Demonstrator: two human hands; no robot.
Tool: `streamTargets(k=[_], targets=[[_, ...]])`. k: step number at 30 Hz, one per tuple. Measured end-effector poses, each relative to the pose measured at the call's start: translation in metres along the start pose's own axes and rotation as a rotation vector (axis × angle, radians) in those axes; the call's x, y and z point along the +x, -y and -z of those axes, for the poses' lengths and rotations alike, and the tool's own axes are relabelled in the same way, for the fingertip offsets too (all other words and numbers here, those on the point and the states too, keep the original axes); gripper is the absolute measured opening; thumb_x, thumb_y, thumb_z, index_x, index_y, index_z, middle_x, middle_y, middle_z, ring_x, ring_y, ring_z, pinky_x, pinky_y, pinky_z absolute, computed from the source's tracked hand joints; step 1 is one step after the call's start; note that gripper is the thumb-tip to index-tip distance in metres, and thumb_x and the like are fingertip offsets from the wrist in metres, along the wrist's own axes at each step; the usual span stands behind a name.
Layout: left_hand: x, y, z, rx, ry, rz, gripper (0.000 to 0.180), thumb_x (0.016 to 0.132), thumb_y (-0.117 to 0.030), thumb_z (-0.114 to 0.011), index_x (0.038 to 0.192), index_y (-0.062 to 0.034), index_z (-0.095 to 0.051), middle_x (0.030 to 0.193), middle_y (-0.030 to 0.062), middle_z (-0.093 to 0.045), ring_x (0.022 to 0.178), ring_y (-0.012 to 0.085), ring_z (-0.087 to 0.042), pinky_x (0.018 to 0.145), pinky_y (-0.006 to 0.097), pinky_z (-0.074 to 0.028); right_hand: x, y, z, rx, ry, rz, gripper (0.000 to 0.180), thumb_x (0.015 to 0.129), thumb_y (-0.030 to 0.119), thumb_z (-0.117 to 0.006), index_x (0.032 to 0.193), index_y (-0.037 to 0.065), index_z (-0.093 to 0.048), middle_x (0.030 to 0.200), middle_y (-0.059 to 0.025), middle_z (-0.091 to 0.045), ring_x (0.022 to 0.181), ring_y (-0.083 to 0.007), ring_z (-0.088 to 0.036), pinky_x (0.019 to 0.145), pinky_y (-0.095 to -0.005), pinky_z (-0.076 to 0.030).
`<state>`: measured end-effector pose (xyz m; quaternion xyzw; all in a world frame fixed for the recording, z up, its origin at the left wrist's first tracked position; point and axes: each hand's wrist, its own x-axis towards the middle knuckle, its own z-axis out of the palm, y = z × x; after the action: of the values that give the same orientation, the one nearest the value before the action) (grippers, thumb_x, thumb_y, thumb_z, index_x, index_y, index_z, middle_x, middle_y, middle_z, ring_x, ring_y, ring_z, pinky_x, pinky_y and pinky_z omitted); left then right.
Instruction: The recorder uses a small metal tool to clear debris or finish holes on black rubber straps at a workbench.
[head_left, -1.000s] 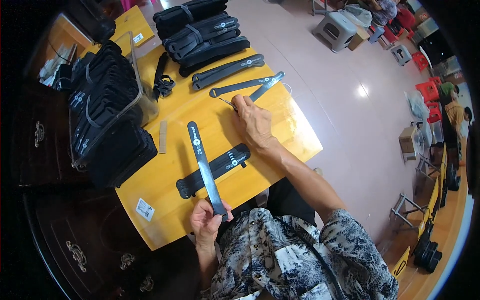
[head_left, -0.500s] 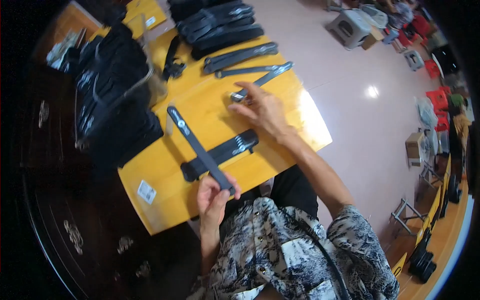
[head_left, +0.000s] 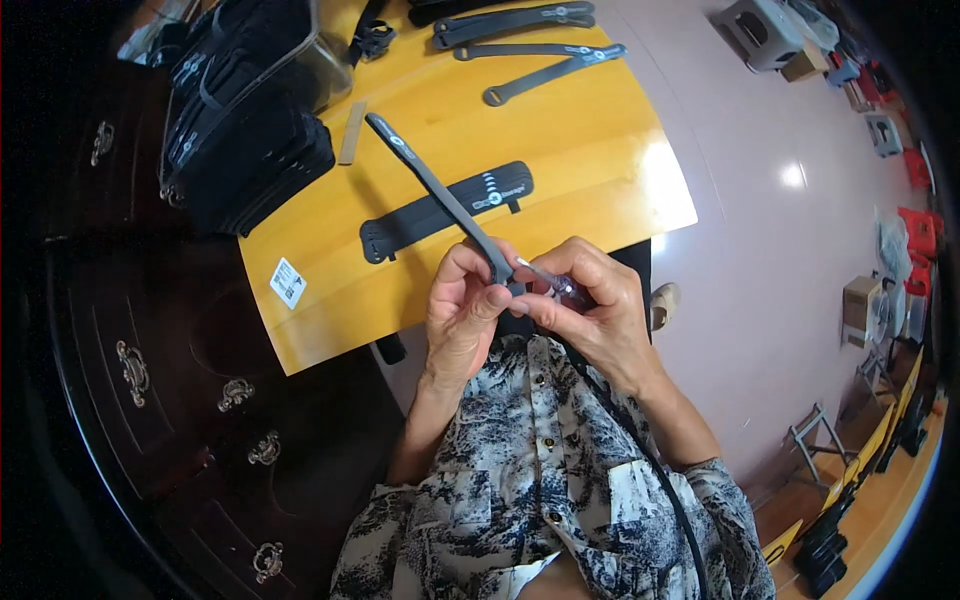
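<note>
Both hands just off the near edge of the yellow table [head_left: 595, 190]: from my remote post I have the left hand's [head_left: 465, 308] thumb and fingers clamped on the lower end of a dark strap [head_left: 437, 189], which slants up and leftward above a flat bundle of straps [head_left: 415, 226]. With the right hand [head_left: 602, 312] I grip a slender pointed tool [head_left: 570, 290], its tip beside that end; whether they touch, I cannot tell. Beyond lie straps set in a V [head_left: 545, 79] and a clear-walled bin [head_left: 333, 68]
</note>
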<state>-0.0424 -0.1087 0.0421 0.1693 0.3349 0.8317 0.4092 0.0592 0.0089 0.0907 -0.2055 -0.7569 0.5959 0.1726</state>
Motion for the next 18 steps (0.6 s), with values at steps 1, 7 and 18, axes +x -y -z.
streamTargets(k=[1, 7, 18], targets=[[-0.001, 0.001, -0.004, -0.006, -0.009, 0.028, 0.018, 0.090, -0.012, -0.065, 0.099, -0.0070, -0.050, 0.106, 0.0086, -0.053, 0.094, 0.0149, -0.055, 0.077, 0.028, -0.048, -0.003, -0.004, 0.001, 0.010, -0.036, 0.032, 0.022, 0.077, 0.011, -0.076, 0.094, 0.001, -0.067, 0.079, -0.0071, -0.061, 0.065, -0.0148, -0.059, 0.054, -0.0269, -0.044], [-0.004, 0.011, -0.006, -0.002, 0.033, 0.124, 0.017, 0.093, -0.014, -0.059, 0.103, -0.0049, -0.049, 0.107, 0.0118, -0.056, 0.091, 0.0150, -0.058, 0.076, 0.028, -0.049, -0.017, -0.009, 0.023, -0.061, -0.020, 0.099, 0.018, 0.079, 0.011, -0.075, 0.091, 0.000, -0.067, 0.082, -0.0055, -0.063, 0.070, -0.0123, -0.060, 0.057, -0.0238, -0.046], [-0.003, 0.021, -0.019, -0.075, -0.026, 0.254, 0.039, 0.089, -0.007, -0.060, 0.125, -0.0028, -0.045, 0.113, 0.0178, -0.059, 0.107, 0.0242, -0.060, 0.091, 0.036, -0.051, -0.028, -0.030, 0.037, 0.233, -0.058, -0.003, 0.024, 0.082, 0.016, -0.073, 0.100, 0.002, -0.068, 0.081, -0.0052, -0.061, 0.071, -0.0121, -0.057, 0.062, -0.0254, -0.045]])
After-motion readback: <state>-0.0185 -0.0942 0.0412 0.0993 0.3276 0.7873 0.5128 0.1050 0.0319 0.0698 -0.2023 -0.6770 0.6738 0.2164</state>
